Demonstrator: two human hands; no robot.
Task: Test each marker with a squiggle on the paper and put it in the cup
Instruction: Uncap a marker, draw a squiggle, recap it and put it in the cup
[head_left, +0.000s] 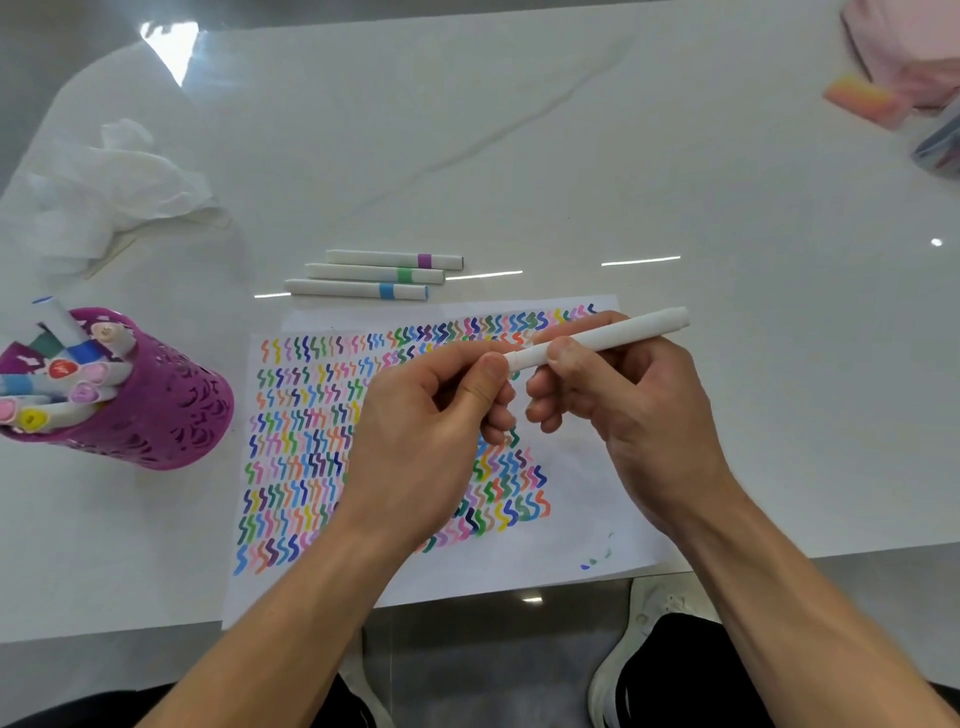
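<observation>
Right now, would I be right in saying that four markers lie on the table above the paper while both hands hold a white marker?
Not quite: the head view shows three markers lying on the table above the paper, banded purple, green and blue, not four. The left hand and right hand do both hold a white marker.
</observation>
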